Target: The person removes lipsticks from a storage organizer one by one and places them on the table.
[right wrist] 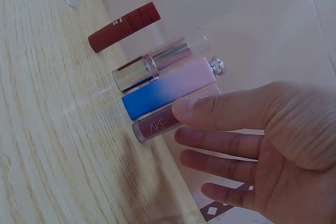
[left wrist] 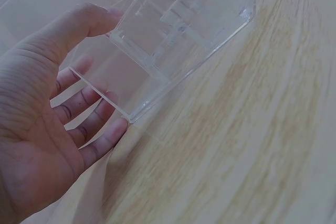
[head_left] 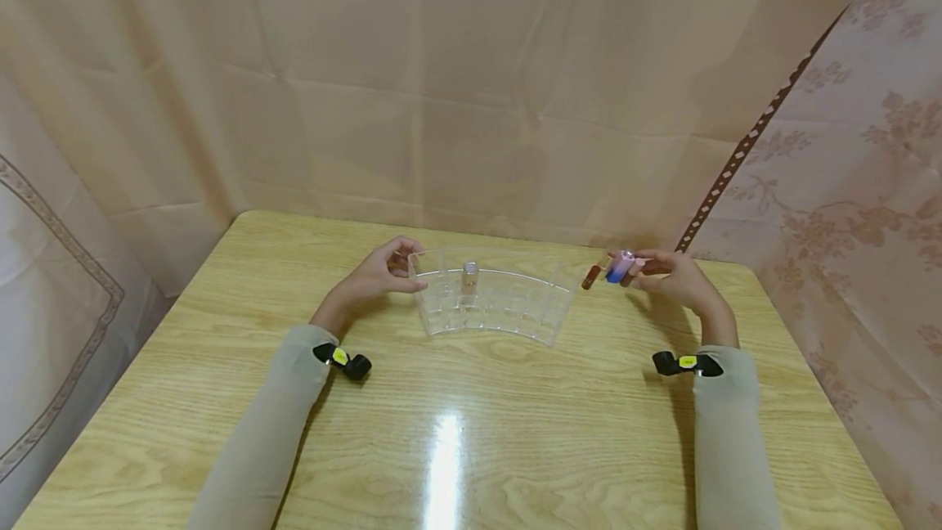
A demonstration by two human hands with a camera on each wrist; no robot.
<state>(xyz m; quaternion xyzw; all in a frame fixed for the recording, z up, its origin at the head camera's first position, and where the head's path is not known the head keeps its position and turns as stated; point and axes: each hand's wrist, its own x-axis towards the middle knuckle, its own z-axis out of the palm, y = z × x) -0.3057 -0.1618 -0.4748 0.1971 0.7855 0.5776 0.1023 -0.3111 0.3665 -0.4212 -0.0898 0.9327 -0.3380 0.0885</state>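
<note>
My left hand (head_left: 379, 272) holds the left end of a clear acrylic cosmetics organizer (left wrist: 157, 51), thumb on its edge and fingers spread along its side wall. A gold lipstick (head_left: 469, 275) stands in one of the organizer's back compartments. My right hand (right wrist: 252, 135) is at the right end of a row of lip products, thumb and hidden index finger pinching a lip gloss tube (right wrist: 156, 125) with dark contents. Beside that tube stand a blue-to-pink lipstick (right wrist: 170, 87), a gold tube with a clear end (right wrist: 157, 64) and a dark red tube (right wrist: 124, 27).
The organizer and lip products are on a light wood-grain table (head_left: 515, 432). A beige cloth (head_left: 471, 105) hangs behind the table's back edge. At the right hangs a floral curtain (head_left: 868, 186) with a dark patterned trim.
</note>
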